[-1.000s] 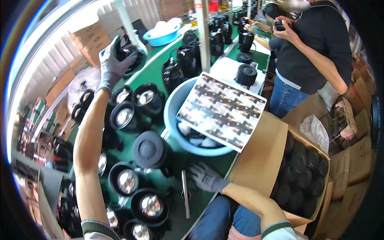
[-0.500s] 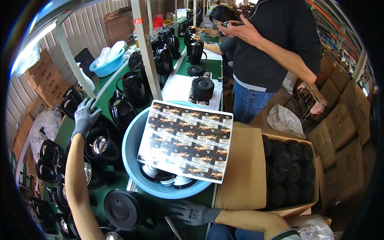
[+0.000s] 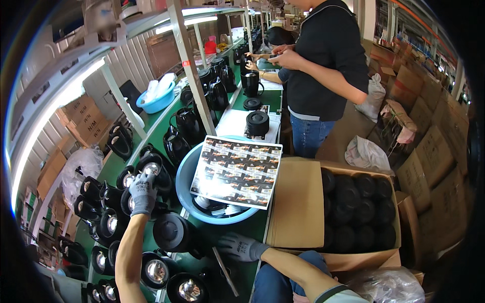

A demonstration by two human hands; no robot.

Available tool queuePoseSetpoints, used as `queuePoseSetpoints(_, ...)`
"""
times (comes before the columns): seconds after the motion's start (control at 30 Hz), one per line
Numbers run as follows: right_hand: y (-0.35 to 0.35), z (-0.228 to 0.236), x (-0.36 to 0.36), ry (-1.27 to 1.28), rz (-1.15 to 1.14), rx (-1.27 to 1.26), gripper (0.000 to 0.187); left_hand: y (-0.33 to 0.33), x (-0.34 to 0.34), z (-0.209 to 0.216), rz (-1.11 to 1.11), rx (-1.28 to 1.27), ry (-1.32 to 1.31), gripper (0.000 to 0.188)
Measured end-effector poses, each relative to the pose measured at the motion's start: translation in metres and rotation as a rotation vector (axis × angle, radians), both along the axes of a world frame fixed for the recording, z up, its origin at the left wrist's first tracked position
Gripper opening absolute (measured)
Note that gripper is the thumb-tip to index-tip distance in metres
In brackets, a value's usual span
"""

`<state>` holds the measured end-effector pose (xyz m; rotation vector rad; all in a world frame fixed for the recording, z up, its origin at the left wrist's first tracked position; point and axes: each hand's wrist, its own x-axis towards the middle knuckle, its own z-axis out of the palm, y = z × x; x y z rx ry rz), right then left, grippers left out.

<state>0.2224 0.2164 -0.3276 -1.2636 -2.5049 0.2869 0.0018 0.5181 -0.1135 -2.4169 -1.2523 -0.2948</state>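
My left hand (image 3: 143, 191), in a grey glove, reaches over a group of black jugs with shiny silver insides. Its fingers are apart and lie against the rim of a jug (image 3: 153, 165); their tips are partly hard to make out. My right hand (image 3: 242, 247), also gloved, rests flat on the green table (image 3: 212, 231), holding nothing. Beside it lies a thin metal rod (image 3: 226, 271). Between my hands stands a black jug with a round lid (image 3: 171, 232). Beyond, a blue basin (image 3: 183, 174) holds black and white round parts (image 3: 217, 206), with a printed label sheet (image 3: 237, 169) across its top.
An open carton (image 3: 298, 202) of round black parts (image 3: 358, 212) stands at the right. More jugs (image 3: 110, 222) crowd the left. A metal post (image 3: 192, 70) rises behind the basin. A person in a black top (image 3: 328, 60) stands ahead, holding a small dark object; another sits beyond.
My left hand has come nearer, from the far jugs to those left of the basin. My right hand stays on the table. The view has shifted. The standing person's hands have come together lower.
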Motion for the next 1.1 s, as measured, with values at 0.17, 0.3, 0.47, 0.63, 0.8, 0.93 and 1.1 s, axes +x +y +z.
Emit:
queuePoseSetpoints(0.17, -0.011, -0.017, -0.003, -0.102, -0.102, 0.144, 0.038, -0.057, -0.016, 0.120, -0.142, 0.268, -0.092, 0.049)
queuePoseSetpoints(0.3, -0.058, 0.109, 0.005, 0.343, -0.256, 0.277, 0.043, -0.177, -0.015, 0.206, -0.275, 0.117, -0.194, 0.040)
queuePoseSetpoints(0.47, -0.159, 0.297, 0.010, 0.461, -0.235, 0.639, 0.076, -0.353, -0.019, 0.235, -0.434, -0.018, -0.111, 0.040)
queuePoseSetpoints(0.63, -0.233, 0.307, 0.029, 0.243, -0.027, 0.306, 0.083, -0.461, 0.010, 0.209, -0.672, -0.366, 0.140, 0.040)
queuePoseSetpoints(0.8, -0.339, 0.283, 0.051, 0.343, -0.246, 0.221, 0.056, -0.512, 0.028, 0.164, -0.844, -0.383, -0.140, 0.041)
queuePoseSetpoints(0.93, -0.405, 0.262, 0.050, 0.805, -0.627, 0.157, 0.051, -0.517, -0.034, 0.042, -0.271, -0.760, -0.916, 0.070)
queuePoseSetpoints(1.1, -0.433, 0.238, 0.028, 1.378, -0.649, -0.017, 0.056, -0.547, -0.026, -0.049, -0.442, -1.234, -1.226, 0.080)
